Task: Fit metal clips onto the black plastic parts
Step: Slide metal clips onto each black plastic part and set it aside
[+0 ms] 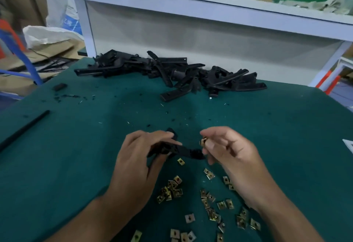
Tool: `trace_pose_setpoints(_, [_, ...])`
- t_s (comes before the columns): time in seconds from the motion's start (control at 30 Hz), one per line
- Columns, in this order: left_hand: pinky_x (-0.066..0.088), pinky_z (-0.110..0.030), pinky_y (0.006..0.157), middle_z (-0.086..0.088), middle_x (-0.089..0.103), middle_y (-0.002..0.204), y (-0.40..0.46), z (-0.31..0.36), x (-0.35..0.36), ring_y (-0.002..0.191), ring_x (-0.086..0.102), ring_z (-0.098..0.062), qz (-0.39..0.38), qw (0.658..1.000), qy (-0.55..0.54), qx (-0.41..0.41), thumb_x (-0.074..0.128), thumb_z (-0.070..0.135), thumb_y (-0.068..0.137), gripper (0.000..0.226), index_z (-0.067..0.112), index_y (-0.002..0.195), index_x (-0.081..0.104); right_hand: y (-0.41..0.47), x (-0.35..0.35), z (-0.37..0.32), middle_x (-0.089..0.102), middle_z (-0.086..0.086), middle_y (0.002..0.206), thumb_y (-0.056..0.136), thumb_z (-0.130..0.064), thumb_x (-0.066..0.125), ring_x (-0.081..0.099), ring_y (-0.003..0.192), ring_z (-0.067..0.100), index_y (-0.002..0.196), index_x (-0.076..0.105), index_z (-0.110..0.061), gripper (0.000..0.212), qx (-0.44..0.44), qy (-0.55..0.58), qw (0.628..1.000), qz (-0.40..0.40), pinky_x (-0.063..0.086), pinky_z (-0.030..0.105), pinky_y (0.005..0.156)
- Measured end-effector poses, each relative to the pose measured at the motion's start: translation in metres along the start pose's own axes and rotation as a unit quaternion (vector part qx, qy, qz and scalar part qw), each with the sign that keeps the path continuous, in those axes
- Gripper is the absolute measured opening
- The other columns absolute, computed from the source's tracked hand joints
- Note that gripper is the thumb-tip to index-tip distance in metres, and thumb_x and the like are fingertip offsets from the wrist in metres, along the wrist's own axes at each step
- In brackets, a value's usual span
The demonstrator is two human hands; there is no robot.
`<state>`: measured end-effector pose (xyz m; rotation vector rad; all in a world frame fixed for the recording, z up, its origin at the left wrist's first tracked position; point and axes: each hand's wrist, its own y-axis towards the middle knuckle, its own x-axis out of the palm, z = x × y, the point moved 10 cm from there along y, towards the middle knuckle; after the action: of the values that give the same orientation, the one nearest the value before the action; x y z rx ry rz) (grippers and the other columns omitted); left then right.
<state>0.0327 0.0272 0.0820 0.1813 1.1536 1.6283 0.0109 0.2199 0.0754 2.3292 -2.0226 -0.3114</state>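
Fingers [207, 135] pinch brassy clip [203, 141] beside matte black part [188, 152].

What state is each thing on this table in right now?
Left hand: grips a black part.
Right hand: pinches one clip, not yet on the part.
Loose clips: scattered on the mat.
Part pile: heaped at the mat's far edge.

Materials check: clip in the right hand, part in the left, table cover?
Clip: probably plated steel, going by its yellowish metallic glint.
Black part: likely moulded plastic, matte black with no shine.
Table cover: dark green mat, maybe rubber or felt; too blurred to tell which.
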Motion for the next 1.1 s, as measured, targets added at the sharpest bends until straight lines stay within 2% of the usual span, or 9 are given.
trace_pose_setpoints(0.03, [0.044, -0.008, 0.085, 0.041, 0.056, 0.114, 0.0, 0.001, -0.001, 0.099, 0.06, -0.004, 0.008, 1.0, -0.018, -0.003, 0.054, 0.032, 0.092, 0.045, 0.061, 0.124, 0.044, -0.001, 0.001, 0.0, 0.069, -0.013, 0.081, 0.085, -0.036, 0.064, 0.063, 0.077, 0.001, 0.097, 0.074, -0.038, 0.016, -0.016, -0.011, 1.0, 0.006, 0.05, 0.014, 0.071])
trace_pose_setpoints(0.17, [0.055, -0.051, 0.068, 0.024, 0.066, 0.107, -0.003, 0.008, -0.002, 0.089, 0.068, -0.027, 0.023, 0.998, -0.059, 0.017, 0.058, 0.035, 0.097, 0.043, 0.065, 0.121, 0.04, -0.007, 0.0, 0.001, 0.062, -0.017, 0.076, 0.09, -0.027, 0.071, 0.054, 0.069, 0.001, 0.089, 0.072, -0.037, 0.01, -0.053, -0.017, 0.997, 0.059, 0.046, 0.012, 0.063])
trace_pose_setpoints(0.4, [0.043, -0.042, 0.075, 0.034, 0.061, 0.125, -0.004, 0.014, -0.004, 0.103, 0.049, 0.004, 0.056, 0.995, -0.023, 0.073, 0.063, 0.021, 0.094, 0.025, 0.034, 0.105, 0.044, -0.011, -0.01, 0.017, 0.069, -0.009, 0.084, 0.087, -0.027, 0.063, 0.064, 0.079, 0.005, 0.091, 0.073, -0.034, 0.013, -0.028, 0.058, 0.989, 0.131, 0.052, 0.017, 0.071])
trace_pose_setpoints(0.53, [0.033, -0.026, 0.091, 0.026, 0.063, 0.127, -0.003, 0.024, 0.002, 0.103, 0.054, -0.002, 0.026, 0.992, 0.001, 0.127, 0.062, 0.029, 0.1, 0.013, 0.026, 0.099, 0.05, -0.007, 0.014, 0.032, 0.071, 0.004, 0.089, 0.083, -0.021, 0.07, 0.07, 0.088, 0.019, 0.09, 0.077, -0.025, 0.011, 0.032, 0.213, 0.975, 0.06, 0.057, 0.029, 0.078])
trace_pose_setpoints(0.7, [0.034, -0.032, 0.104, 0.009, 0.058, 0.144, -0.01, 0.048, 0.025, 0.128, 0.056, -0.008, -0.098, 0.972, 0.011, 0.215, 0.077, 0.037, 0.091, 0.018, 0.026, 0.1, 0.065, -0.008, 0.004, 0.033, 0.069, 0.005, 0.092, 0.073, -0.023, 0.087, 0.065, 0.092, 0.018, 0.086, 0.079, -0.025, 0.016, 0.042, 0.247, 0.963, 0.097, 0.054, 0.033, 0.09])
trace_pose_setpoints(0.87, [0.033, -0.038, 0.11, 0.008, 0.058, 0.14, -0.011, 0.057, 0.007, 0.132, 0.054, -0.01, -0.017, 0.976, 0.026, 0.216, 0.064, 0.033, 0.099, 0.012, 0.027, 0.109, 0.06, -0.007, -0.008, 0.026, 0.068, 0.005, 0.086, 0.068, -0.029, 0.077, 0.066, 0.081, 0.015, 0.083, 0.078, -0.024, 0.016, 0.039, 0.272, 0.954, 0.117, 0.057, 0.024, 0.074])
trace_pose_setpoints(0.93, [0.035, -0.033, 0.104, 0.003, 0.054, 0.13, -0.006, 0.044, -0.014, 0.125, 0.051, -0.011, 0.082, 0.985, -0.023, 0.147, 0.054, 0.028, 0.1, 0.007, 0.025, 0.107, 0.053, -0.006, -0.013, 0.03, 0.067, 0.007, 0.085, 0.074, -0.023, 0.075, 0.065, 0.076, 0.017, 0.083, 0.077, -0.022, 0.009, 0.052, 0.276, 0.952, 0.122, 0.057, 0.025, 0.067])
trace_pose_setpoints(1.0, [0.037, -0.027, 0.098, 0.004, 0.052, 0.114, -0.005, 0.001, -0.03, 0.111, 0.051, -0.01, 0.177, 0.971, -0.162, -0.008, 0.048, 0.021, 0.096, 0.006, 0.025, 0.101, 0.047, -0.004, -0.017, 0.032, 0.066, 0.008, 0.083, 0.079, -0.014, 0.078, 0.065, 0.071, 0.017, 0.081, 0.075, -0.019, 0.007, 0.061, 0.285, 0.951, 0.106, 0.056, 0.025, 0.062])
trace_pose_setpoints(1.1, [0.049, -0.027, 0.084, 0.0, 0.065, 0.092, -0.002, -0.056, -0.006, 0.09, 0.062, -0.015, 0.154, 0.88, -0.381, -0.237, 0.046, 0.018, 0.098, 0.019, 0.02, 0.087, 0.062, -0.002, -0.008, 0.024, 0.066, 0.003, 0.08, 0.072, -0.015, 0.083, 0.064, 0.066, 0.013, 0.079, 0.072, -0.017, 0.012, 0.066, 0.327, 0.943, -0.009, 0.055, 0.023, 0.06])
